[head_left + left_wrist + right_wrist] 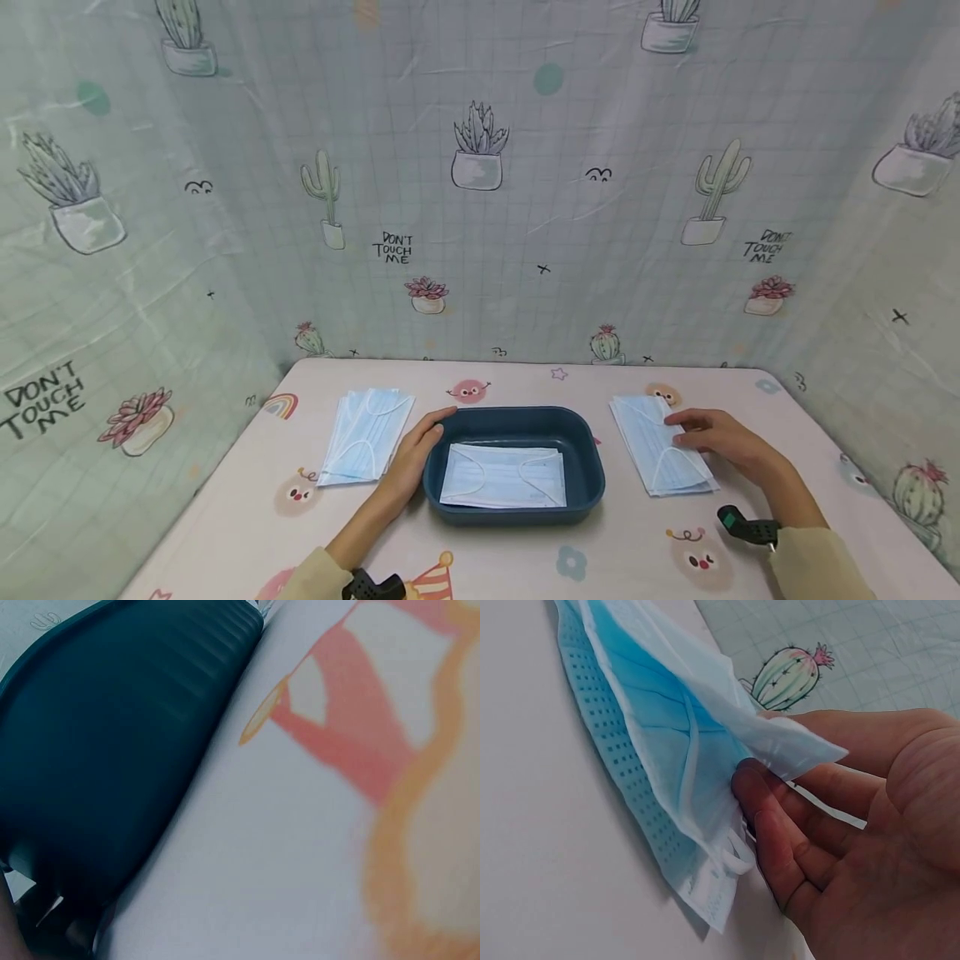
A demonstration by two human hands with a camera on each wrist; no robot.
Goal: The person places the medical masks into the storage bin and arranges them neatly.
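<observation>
Cactus-print curtain (517, 250) is behind the table (510, 567). Left mask stack (363, 437) sits left of centre; blue tray (517, 517), centre, holds masks (502, 479), long axis left-right. Left hand (408, 467) grips its left end. Right hand (723, 437) pinches right mask stack (648, 450), right of centre, long axis upper-left to lower-right.

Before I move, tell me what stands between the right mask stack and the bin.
Only the right wall of the blue bin; no object shows on the tabletop between them. The right hand pinches the mask stack at its edge, so nothing blocks it.
</observation>
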